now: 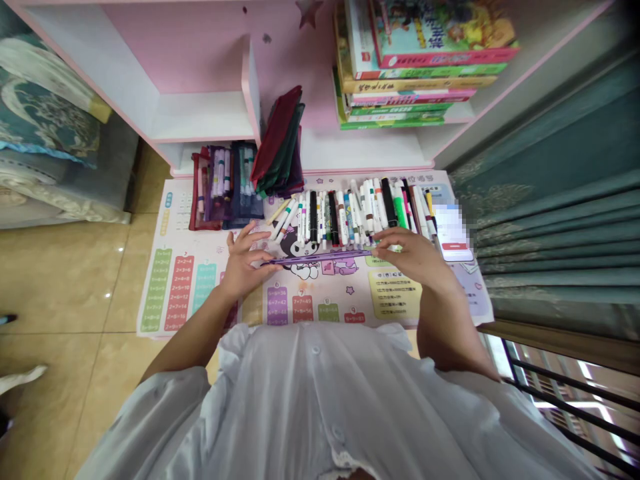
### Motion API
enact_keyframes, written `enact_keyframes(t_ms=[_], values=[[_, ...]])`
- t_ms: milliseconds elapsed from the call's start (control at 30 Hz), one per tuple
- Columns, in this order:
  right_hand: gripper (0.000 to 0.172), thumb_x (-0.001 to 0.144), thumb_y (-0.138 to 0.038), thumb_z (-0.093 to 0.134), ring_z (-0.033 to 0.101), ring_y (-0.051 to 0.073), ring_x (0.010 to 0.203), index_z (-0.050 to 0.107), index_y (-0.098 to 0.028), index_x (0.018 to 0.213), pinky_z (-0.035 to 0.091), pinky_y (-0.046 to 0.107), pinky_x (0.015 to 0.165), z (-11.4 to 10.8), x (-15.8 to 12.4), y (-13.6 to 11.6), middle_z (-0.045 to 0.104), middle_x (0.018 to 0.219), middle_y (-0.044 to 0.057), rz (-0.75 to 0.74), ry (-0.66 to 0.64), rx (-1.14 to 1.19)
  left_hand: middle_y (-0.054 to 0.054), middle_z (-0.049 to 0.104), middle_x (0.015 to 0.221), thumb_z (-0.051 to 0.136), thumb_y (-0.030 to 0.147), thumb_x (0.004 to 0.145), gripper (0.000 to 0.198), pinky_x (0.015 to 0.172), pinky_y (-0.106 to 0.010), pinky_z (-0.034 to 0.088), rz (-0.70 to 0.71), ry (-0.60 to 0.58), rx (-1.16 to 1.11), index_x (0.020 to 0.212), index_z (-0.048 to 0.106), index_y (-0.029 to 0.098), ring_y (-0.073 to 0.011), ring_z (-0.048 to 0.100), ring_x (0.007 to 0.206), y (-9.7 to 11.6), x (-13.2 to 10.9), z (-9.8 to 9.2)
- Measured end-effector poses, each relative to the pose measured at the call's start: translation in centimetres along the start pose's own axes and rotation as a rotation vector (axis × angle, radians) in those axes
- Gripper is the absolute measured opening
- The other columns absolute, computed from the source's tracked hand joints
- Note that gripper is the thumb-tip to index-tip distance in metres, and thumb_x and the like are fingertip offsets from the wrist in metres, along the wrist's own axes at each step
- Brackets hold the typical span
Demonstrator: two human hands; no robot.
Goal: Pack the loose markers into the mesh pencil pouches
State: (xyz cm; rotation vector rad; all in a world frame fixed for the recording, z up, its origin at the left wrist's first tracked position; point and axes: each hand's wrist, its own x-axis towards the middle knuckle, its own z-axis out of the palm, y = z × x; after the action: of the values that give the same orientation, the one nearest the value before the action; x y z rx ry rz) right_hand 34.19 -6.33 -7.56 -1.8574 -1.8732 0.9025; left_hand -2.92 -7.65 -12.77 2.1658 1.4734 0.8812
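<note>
A thin purple pouch (325,256) stretches between my hands, seen almost edge-on, so its inside is hidden. My left hand (245,260) pinches its left end between thumb and fingers, the other fingers fanned out. At its right end, my right hand (407,257) grips the corner. Just beyond the pouch lies a long row of markers and pens (343,217), with white, black, green and pink barrels. Left of the row, mesh pouches (220,187) in red, purple and dark blue have markers inside. A pile of flat red, green and purple pouches (280,143) leans behind them.
The desk mat (250,313) is printed with times tables and a cartoon figure. A phone (455,233) lies at its right end. Books (405,83) are stacked on the pink-and-white shelf (205,117). A curtain (560,220) hangs at the right.
</note>
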Motion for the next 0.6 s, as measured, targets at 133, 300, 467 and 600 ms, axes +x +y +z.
enact_keyframes(t_ms=[133,300,467,600], values=[[0.02,0.074,-0.043,0.065,0.067,0.027,0.1,0.07,-0.025,0.066,0.05,0.04,0.08,-0.18,-0.06,0.19,0.073,0.11,0.004,0.016,0.04,-0.007,-0.003,0.068,0.127,0.077,0.058,0.076,0.034,0.121,-0.059,0.013,-0.046,-0.014,0.021,0.065,0.073,0.027,-0.0332,0.042,0.142,0.14,0.06,-0.09],[0.018,0.072,-0.041,0.067,0.067,0.028,0.101,0.07,-0.024,0.065,0.05,0.04,0.081,-0.26,-0.15,0.15,0.073,0.107,0.004,0.042,0.05,-0.001,-0.003,0.069,0.126,0.078,0.059,0.074,0.033,0.122,-0.058,0.013,-0.06,-0.029,0.03,0.064,0.073,0.027,-0.0331,0.041,0.143,0.27,0.17,-0.08],[0.02,0.072,-0.043,0.066,0.067,0.027,0.1,0.07,-0.024,0.067,0.05,0.041,0.082,-0.13,-0.19,0.44,0.073,0.105,0.005,0.039,0.061,0.009,-0.003,0.068,0.127,0.077,0.058,0.076,0.033,0.122,-0.058,0.014,-0.054,-0.021,0.037,0.064,0.073,0.027,-0.0323,0.04,0.143,0.38,0.13,-0.11],[0.02,0.07,-0.043,0.067,0.067,0.028,0.099,0.068,-0.024,0.065,0.049,0.042,0.083,-0.14,-0.25,0.74,0.073,0.104,0.005,0.061,0.084,0.005,-0.003,0.069,0.126,0.076,0.058,0.076,0.033,0.121,-0.058,0.014,-0.027,-0.006,0.031,0.065,0.073,0.027,-0.0323,0.041,0.143,0.27,0.03,-0.14]])
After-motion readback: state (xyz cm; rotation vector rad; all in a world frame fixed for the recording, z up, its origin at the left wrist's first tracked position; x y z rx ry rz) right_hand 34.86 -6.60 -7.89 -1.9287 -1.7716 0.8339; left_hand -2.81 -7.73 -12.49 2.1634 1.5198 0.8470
